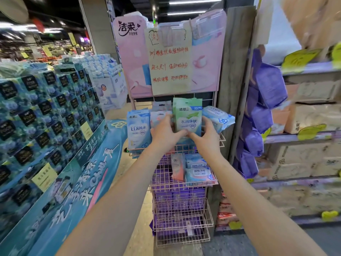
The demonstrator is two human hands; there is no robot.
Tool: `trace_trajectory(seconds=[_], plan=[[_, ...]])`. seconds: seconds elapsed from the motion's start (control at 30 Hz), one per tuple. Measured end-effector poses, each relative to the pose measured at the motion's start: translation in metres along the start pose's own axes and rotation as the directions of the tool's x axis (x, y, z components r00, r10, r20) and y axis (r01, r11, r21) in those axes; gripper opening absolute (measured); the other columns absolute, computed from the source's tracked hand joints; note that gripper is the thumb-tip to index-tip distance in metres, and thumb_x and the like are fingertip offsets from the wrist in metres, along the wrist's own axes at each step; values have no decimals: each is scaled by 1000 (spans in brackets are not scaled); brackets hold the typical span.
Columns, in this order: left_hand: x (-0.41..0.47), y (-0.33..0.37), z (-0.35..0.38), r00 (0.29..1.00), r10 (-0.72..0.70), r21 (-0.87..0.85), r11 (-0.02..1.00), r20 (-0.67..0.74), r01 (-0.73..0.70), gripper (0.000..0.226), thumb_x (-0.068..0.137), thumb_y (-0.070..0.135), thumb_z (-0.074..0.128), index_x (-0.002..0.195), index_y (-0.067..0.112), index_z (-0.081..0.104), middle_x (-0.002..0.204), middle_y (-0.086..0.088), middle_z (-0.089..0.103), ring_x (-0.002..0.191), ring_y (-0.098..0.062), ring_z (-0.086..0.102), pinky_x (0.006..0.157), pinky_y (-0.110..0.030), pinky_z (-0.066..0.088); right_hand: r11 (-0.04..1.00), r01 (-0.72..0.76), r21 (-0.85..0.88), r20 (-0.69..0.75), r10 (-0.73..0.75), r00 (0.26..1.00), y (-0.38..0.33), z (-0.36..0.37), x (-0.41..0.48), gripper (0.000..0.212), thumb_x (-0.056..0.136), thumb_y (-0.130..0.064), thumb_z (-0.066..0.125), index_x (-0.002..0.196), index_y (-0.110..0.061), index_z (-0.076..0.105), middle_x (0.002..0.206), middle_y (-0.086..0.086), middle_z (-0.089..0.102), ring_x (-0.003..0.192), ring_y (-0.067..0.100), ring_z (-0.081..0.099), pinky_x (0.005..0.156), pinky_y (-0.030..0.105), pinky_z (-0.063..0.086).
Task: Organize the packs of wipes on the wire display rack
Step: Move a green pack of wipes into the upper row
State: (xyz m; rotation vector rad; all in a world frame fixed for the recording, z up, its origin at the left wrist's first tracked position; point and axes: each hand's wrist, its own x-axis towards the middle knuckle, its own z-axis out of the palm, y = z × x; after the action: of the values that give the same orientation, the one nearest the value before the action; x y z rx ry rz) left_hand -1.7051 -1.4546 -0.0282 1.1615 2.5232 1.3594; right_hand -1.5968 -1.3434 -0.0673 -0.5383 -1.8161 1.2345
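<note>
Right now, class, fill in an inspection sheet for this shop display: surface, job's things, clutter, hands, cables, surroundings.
Surface: pink wire display rack, several tiers of baskets.
Job's things: green wipes pack upright in top basket; blue EDI wipes pack at its left; white-blue pack tilted at its right; 999 packs one tier down.
Clutter: salmon pack leaning beside the 999 packs.
Hands: left hand and right hand grip the green pack's sides.
Cables: nothing seen.
Surroundings: handwritten sign above; stacked teal boxes left; purple packs hanging right.
</note>
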Motion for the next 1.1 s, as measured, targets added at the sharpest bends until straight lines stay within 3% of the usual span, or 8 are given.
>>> trace_trajectory(seconds=[0.07, 0.13, 0.27, 0.5, 0.6, 0.7, 0.9, 1.1], plan=[[2, -1, 0, 999, 17, 154, 988, -29, -13, 63, 75, 64, 68, 128, 34, 54, 120, 9, 73, 118, -21, 63, 101, -42, 34, 998, -27, -54, 24, 29, 999, -1, -1, 3, 60, 84, -27, 82, 135, -31, 51, 103, -29, 60, 90, -27, 56, 64, 0, 47], [7, -4, 1, 998, 33, 335, 942, -49, -15, 57, 82, 70, 61, 126, 34, 59, 123, 2, 68, 124, -28, 53, 93, -43, 28, 988, -45, -151, 55, 54, 997, -4, -3, 9, 54, 86, -30, 81, 131, -28, 53, 100, -26, 60, 86, -13, 60, 61, 6, 43], [8, -9, 6, 998, 16, 527, 850, -57, 16, 70, 89, 74, 51, 136, 22, 56, 137, -13, 47, 132, -38, 37, 106, -51, 30, 951, -48, -307, 98, 81, 992, -6, -2, 15, 41, 87, -37, 78, 116, -20, 54, 101, -8, 62, 88, 11, 58, 59, 12, 38], [9, -3, 13, 988, -29, 440, 893, -153, 95, 72, 87, 64, 66, 138, 16, 49, 142, -12, 52, 136, -36, 39, 106, -53, 30, 904, 11, -427, 94, 32, 995, -9, 0, 11, 40, 92, -41, 73, 119, -13, 62, 109, -1, 71, 92, 12, 59, 70, 25, 41], [8, -3, 16, 983, 6, 398, 915, -183, 68, 66, 86, 59, 70, 136, 21, 49, 141, -10, 54, 135, -35, 41, 104, -51, 30, 888, 63, -455, 73, -34, 997, -6, 0, 4, 35, 91, -29, 74, 120, -14, 64, 109, 1, 73, 97, 17, 67, 73, 25, 42], [7, -4, 18, 979, 14, 377, 924, -202, 64, 59, 86, 57, 72, 130, 23, 50, 137, -10, 55, 132, -36, 42, 101, -50, 31, 919, 6, -395, -5, -8, 1000, -3, 0, -3, 46, 89, -22, 74, 131, -13, 57, 113, 3, 71, 100, 18, 68, 78, 28, 48], [5, -11, 21, 979, 57, 445, 895, -195, 37, 52, 90, 56, 68, 126, 23, 52, 134, -9, 54, 129, -33, 42, 99, -48, 33, 881, -7, -472, 1, 8, 1000, -1, 3, -7, 33, 91, -31, 74, 118, -16, 60, 109, 3, 73, 97, 22, 69, 80, 43, 57], [5, -7, 22, 972, 39, 403, 913, -232, 60, 53, 87, 54, 73, 121, 19, 52, 130, -7, 55, 127, -32, 44, 99, -46, 32, 840, 8, -542, 28, 8, 1000, -5, 0, -3, 29, 90, -28, 74, 107, -12, 57, 101, 7, 72, 89, 26, 68, 74, 44, 57]])
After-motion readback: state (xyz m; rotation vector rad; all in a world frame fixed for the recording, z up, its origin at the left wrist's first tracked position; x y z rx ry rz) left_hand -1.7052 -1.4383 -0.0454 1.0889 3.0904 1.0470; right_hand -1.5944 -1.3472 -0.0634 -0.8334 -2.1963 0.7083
